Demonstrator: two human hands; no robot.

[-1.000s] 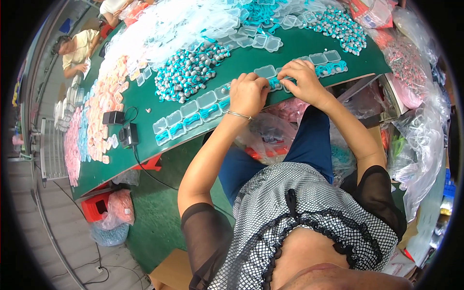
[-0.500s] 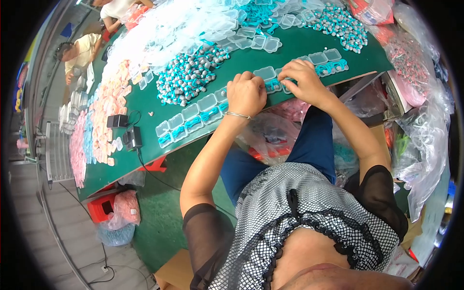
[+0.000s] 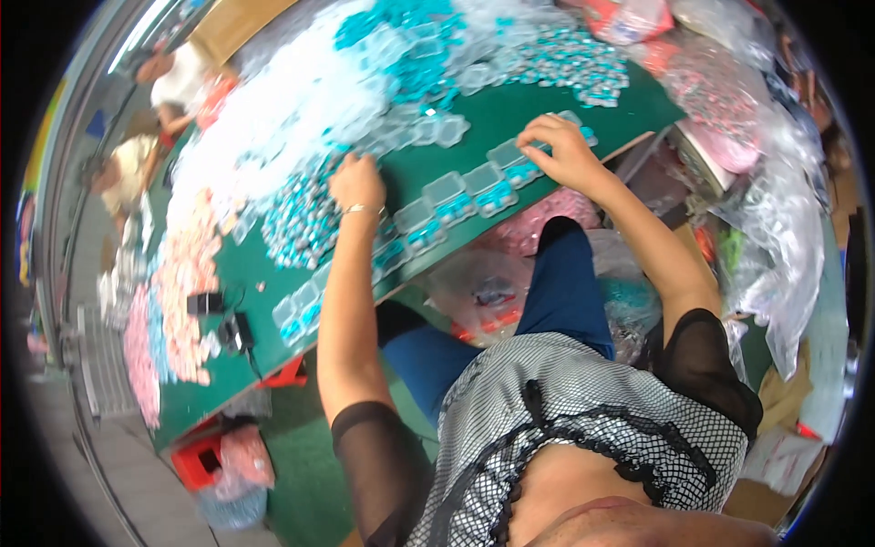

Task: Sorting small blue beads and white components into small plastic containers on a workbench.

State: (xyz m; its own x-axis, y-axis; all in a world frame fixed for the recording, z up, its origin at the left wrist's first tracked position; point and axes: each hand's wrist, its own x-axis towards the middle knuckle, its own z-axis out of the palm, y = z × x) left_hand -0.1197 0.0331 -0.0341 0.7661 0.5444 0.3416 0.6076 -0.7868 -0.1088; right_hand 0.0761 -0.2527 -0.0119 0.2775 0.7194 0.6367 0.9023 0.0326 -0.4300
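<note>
The person wears a black-and-white checked top (image 3: 602, 387) with black ruffled trim (image 3: 641, 467) around the neckline and a small black bow (image 3: 534, 401) in front. The short sleeves (image 3: 378, 465) are sheer black, the trousers (image 3: 567, 292) dark blue. A thin, pale bracelet (image 3: 363, 209) circles the left wrist.

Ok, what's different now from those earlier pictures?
The left hand has left the row of clear cases and moved forward and leftward to the pile of grey-and-teal pieces; blur hides whether it holds one. The camera view has shifted too. The right hand stays at the row, near its right end.
</note>
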